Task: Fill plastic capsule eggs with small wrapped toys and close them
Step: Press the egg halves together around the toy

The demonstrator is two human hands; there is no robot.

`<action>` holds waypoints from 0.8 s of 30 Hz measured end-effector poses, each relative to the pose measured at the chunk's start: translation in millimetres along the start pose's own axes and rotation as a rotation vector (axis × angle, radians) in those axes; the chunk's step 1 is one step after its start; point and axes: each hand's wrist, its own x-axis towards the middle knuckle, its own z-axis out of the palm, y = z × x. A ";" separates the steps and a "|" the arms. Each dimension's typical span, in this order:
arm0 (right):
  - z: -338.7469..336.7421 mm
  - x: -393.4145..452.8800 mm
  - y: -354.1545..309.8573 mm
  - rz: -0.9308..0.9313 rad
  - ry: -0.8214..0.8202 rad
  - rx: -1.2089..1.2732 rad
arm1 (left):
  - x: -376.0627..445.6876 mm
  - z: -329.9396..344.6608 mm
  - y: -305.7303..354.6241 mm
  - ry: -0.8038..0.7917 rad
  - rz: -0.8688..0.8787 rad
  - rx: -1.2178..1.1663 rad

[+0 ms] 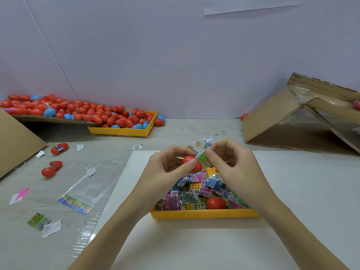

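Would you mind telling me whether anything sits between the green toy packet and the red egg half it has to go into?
Nothing visible does. The right hand pinches the green packet right beside the red egg half held by the left hand, above the yellow tray. The egg's opening faces away, so I cannot see inside.

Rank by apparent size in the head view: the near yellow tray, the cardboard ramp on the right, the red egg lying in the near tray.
1. cardboard ramp
2. near yellow tray, though partly hidden by hands and nearer the camera, so this order is unsure
3. red egg, clearly smallest
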 end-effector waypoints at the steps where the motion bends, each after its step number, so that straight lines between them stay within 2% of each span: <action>1: -0.2 0.1 -0.2 0.005 -0.006 0.009 | 0.2 0.0 -0.2 0.002 -0.001 -0.006; 11: -0.3 -1.3 -5.6 0.038 -0.155 0.003 | 0.6 -0.3 -1.2 0.021 0.044 -0.027; 19: -2.2 -3.0 -9.4 0.072 -0.168 0.064 | 0.6 0.5 -2.4 0.056 0.072 -0.070; 24: -5.3 -2.8 -8.1 0.181 -0.190 0.192 | -0.4 3.0 -4.1 0.036 0.099 -0.160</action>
